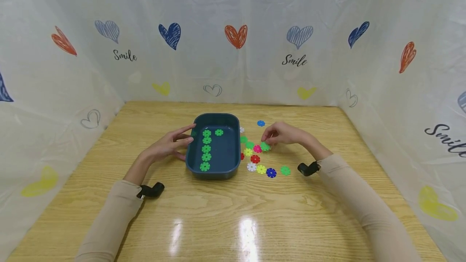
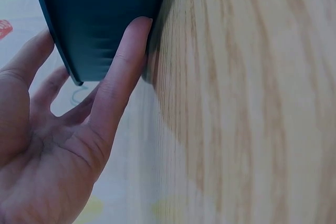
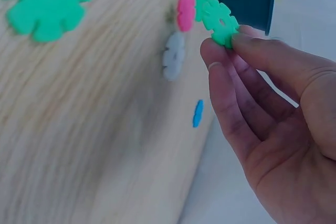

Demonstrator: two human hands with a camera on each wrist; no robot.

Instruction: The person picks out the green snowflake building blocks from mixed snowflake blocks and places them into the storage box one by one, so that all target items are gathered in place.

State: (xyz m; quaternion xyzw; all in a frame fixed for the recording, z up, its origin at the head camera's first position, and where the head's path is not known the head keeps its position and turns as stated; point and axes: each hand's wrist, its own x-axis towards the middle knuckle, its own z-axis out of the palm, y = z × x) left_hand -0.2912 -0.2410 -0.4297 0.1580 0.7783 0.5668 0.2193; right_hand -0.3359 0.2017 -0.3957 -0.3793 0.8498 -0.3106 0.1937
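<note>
Just right of the dark blue tray (image 1: 225, 153), above the wooden table (image 1: 196, 217), our right hand (image 1: 284, 133) pinches one green disc (image 1: 265, 146) between thumb and fingertips, near loose discs (image 1: 255, 159) of several colours. Our left hand (image 1: 169, 144), fingers spread and relaxed, touches the tray's left side. Inside, we have five green discs (image 1: 206, 148) in a column, with a sixth (image 1: 219, 132) beside its far end.

Looks like curtained-off booth, kinda makeshift filming setup. White sheeting (image 1: 204, 7) hangs left, right and far, printed with hearts (image 1: 236, 37) and "Smile" lettering (image 1: 295, 60). Wood-grain table (image 1: 204, 217) in between, bright glare (image 1: 248, 235) on near part. Black gadgets (image 1: 153, 189) poke out from both sleeves (image 1: 121, 201). Whether home or lab outside, can't tell.
</note>
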